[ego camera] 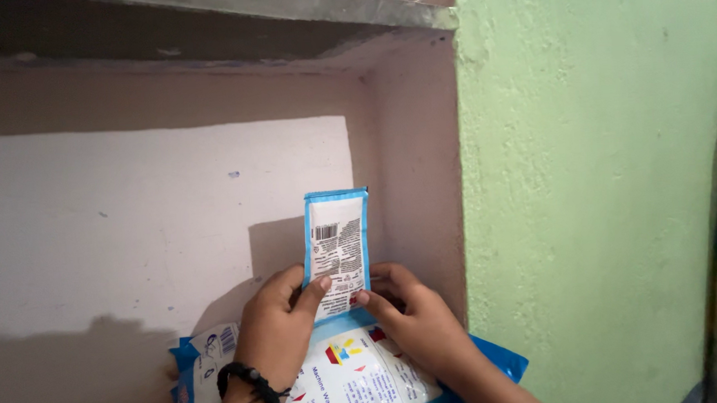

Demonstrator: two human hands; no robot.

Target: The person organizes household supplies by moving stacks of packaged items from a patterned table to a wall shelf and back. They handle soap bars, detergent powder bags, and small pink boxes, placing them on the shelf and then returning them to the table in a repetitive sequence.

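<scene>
We hold a small blue-and-white sachet point(337, 247) upright inside a wall niche point(163, 220), just above a larger blue-and-white detergent pouch point(360, 381). Our left hand point(277, 324), a black band at its wrist, pinches the sachet's lower edge with the thumb; our right hand point(414, 321) pinches the same edge from the other side. Both grips are clenched on the sachet's bottom only. Held so low, we judge it could flop over or slip down onto the pouch.

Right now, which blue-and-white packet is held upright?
The small sachet, pinched by left hand and right hand; the larger packets lie flat beneath.
</scene>
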